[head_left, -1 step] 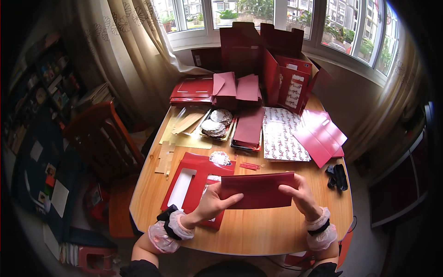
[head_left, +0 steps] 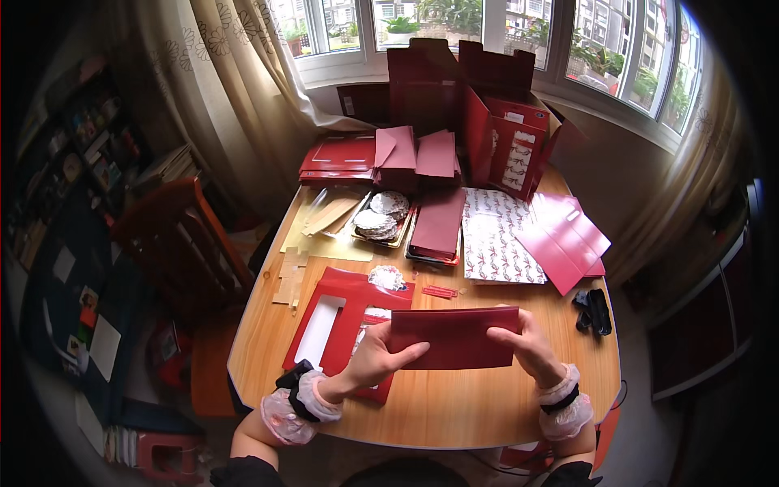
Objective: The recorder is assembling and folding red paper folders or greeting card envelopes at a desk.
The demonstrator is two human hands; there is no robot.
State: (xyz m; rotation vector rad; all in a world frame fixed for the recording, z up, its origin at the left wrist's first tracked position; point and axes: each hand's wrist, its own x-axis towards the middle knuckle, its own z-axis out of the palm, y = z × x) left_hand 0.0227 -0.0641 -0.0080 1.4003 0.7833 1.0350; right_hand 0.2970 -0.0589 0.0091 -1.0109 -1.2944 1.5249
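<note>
1. The left hand pinches the left end of a dark red card, thumb on its face.
2. The right hand pinches the other end; the card is in the lower centre of the frame.
3. Red sheet: lower left of centre.
4. Patterned paper: right of centre.

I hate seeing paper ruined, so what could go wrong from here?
The card, held at its ends by the left hand and right hand, might crease if they press inward. The left hand also overlaps the red sheet in this view, so lowering it could shift or crumple that sheet.
</note>
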